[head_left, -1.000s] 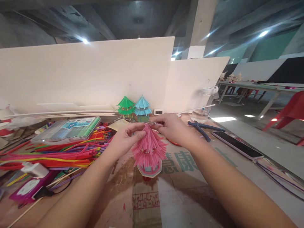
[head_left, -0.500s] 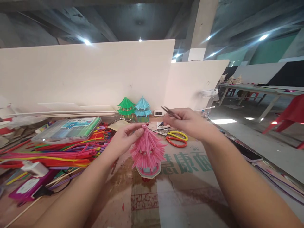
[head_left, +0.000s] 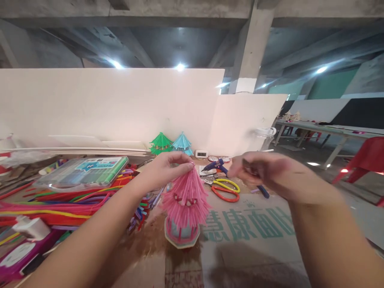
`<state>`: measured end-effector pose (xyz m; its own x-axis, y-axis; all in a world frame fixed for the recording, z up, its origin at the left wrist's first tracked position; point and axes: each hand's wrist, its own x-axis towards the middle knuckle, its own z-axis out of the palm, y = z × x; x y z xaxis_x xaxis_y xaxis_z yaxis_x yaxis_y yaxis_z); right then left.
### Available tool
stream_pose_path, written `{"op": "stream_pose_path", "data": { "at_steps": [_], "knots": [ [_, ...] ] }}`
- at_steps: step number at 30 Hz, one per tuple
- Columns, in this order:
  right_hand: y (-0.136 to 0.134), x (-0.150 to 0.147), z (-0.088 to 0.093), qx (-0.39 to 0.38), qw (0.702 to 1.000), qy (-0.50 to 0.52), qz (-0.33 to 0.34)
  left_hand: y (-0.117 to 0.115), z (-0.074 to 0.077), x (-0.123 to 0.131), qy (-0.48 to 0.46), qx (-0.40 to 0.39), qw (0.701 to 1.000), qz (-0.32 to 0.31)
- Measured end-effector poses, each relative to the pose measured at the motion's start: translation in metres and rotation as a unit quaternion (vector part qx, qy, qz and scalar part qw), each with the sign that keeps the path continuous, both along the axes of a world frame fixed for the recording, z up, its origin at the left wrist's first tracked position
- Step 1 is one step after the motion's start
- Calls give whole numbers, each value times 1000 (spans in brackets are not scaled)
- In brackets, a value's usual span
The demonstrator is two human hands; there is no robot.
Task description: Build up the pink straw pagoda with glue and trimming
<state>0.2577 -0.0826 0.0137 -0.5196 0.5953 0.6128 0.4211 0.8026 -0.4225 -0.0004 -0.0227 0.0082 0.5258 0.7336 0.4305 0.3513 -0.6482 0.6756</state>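
A pink, tiered pavilion model (head_left: 186, 204) made of fuzzy craft stems stands on an octagonal base on the table. My left hand (head_left: 168, 168) pinches its tip between thumb and fingers, from the left. My right hand (head_left: 261, 172), smeared by motion, is curled to the right of the model and apart from it. Dark tweezers (head_left: 248, 165) show blurred within its fingers. Just left of that hand is a blue glue gun (head_left: 215, 164), its rear hidden by the fingers. Scissors with yellow and red handles (head_left: 226, 189) lie below it.
Green (head_left: 161, 143) and light blue (head_left: 182, 143) models stand at the back beside a small white digital clock (head_left: 201, 153). Left are a clear marker case (head_left: 84, 172), bundles of coloured stems (head_left: 60, 208) and a purple power strip (head_left: 24, 252). A white board (head_left: 120, 104) rises behind.
My view has tilted upward. My right hand has moved down and right, turning the tweezers inward, and the glue gun shows beside it. My left hand stays at the model's tip.
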Motion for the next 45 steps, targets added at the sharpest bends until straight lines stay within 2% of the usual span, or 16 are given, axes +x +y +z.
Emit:
{"op": "stream_pose_path", "data": {
  "at_steps": [3, 7, 12, 16, 31, 45],
  "knots": [
    [8, -21, -2, -12, 999, 10, -28, 3, 0, -1, -30, -6, 999, 13],
    [13, -37, -13, 80, 988, -23, -128, 2, -5, -4, -67, -24, 997, 25],
    [11, -41, -25, 190, 967, -84, -148, -6, -7, -6, -54, -14, 998, 24],
    [5, -41, -27, 242, 944, -129, -184, -12, -6, -6, -42, 5, 998, 43],
    [-2, -48, -28, 255, 943, -146, -154, -22, -2, -6, -27, 26, 997, 64],
    [0, -49, -32, 312, 934, -123, -126, -27, -1, -4, -16, 13, 998, 57]
  ]
}}
